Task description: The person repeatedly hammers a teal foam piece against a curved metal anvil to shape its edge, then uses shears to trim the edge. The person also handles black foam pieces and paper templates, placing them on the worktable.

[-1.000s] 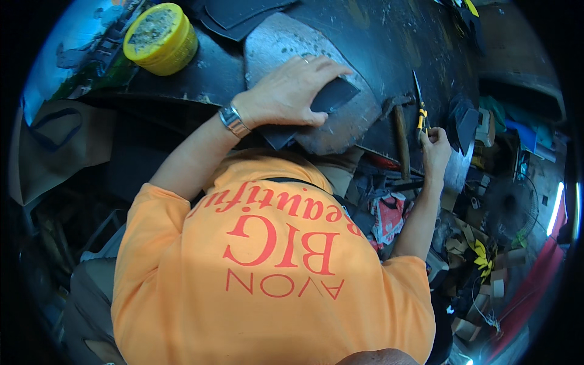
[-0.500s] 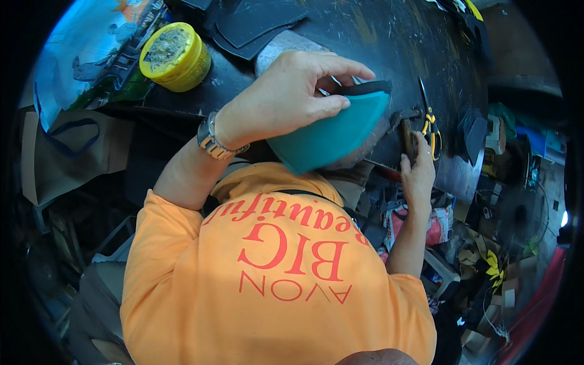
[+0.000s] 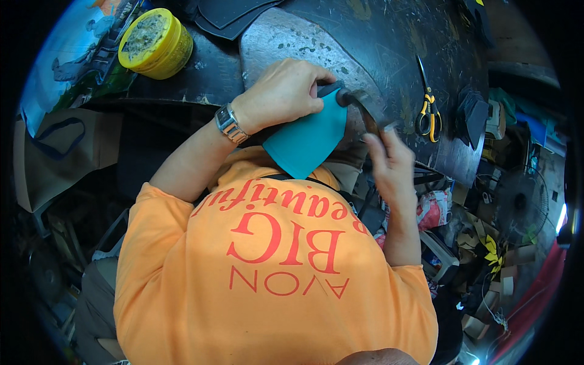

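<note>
My left hand [image 3: 283,94] pinches the upper edge of a teal sheet piece [image 3: 310,137], where a dark strip shows. The sheet hangs over the near edge of a grey speckled stone slab [image 3: 292,45]. In my right hand [image 3: 389,158], slightly blurred, is a hammer [image 3: 367,115] with a dark head. That head is at the sheet's upper right corner, close to my left fingertips; whether it touches I cannot tell. Yellow-and-black scissors [image 3: 429,112] lie on the dark table right of the hammer.
A yellow tub [image 3: 159,55] with a crusted top stands at the table's left. Dark cut pieces [image 3: 228,15] lie behind the slab; more dark pieces [image 3: 471,118] are stacked at the right edge. A paper bag [image 3: 67,158] stands below left. A fan [image 3: 520,201] is at the right.
My right hand has taken the hammer off the table and brought it left to the sheet's corner. My left hand has lowered the teal piece's edge against the slab.
</note>
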{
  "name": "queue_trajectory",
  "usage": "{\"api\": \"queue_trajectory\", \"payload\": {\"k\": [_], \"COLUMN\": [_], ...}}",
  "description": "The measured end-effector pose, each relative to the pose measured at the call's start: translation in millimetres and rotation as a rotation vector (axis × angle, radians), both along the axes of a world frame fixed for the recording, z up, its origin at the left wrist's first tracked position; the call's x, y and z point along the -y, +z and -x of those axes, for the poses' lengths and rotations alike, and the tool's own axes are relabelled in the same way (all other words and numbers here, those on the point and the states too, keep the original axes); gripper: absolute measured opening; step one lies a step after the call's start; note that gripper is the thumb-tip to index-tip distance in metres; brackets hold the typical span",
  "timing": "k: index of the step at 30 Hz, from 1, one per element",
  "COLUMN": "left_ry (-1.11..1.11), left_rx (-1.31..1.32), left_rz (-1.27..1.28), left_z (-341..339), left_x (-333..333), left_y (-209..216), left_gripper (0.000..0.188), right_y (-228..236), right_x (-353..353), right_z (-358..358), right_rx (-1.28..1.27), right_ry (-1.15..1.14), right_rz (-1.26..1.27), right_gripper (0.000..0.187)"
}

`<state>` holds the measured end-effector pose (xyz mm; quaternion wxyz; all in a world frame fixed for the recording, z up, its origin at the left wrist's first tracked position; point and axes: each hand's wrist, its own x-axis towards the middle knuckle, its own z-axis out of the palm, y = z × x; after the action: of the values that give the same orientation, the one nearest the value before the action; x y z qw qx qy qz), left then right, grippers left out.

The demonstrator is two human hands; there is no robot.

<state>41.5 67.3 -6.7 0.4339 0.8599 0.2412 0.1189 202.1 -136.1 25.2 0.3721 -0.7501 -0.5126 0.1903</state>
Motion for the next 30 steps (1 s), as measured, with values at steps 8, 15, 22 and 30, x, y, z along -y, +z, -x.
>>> {"api": "queue_trajectory", "payload": {"k": [8,15,22,30], "left_ry": [0.132,0.128,0.119,0.066], "left_rx": [0.074,0.128,0.161,0.314], "left_rz": [-0.563,-0.585,-0.343,-0.408], "left_z": [1,0,-3,-2], "left_x": [24,42,30,28], "left_y": [-11,-17,-23,-32], "left_gripper": [0.041,0.038,0.030,0.022], "right_y": [-9,-29,-33,-29], "right_x": [10,22,26,23], "right_z": [-5,-1,-2,1], "right_rx": [-0.085,-0.127,-0.131,-0.116], "right_ry": [-0.036,-0.089,-0.066,-0.093], "right_rz": [0.216,0.137,0.130,0.140], "right_gripper": [0.026,0.042,0.042,0.030]}}
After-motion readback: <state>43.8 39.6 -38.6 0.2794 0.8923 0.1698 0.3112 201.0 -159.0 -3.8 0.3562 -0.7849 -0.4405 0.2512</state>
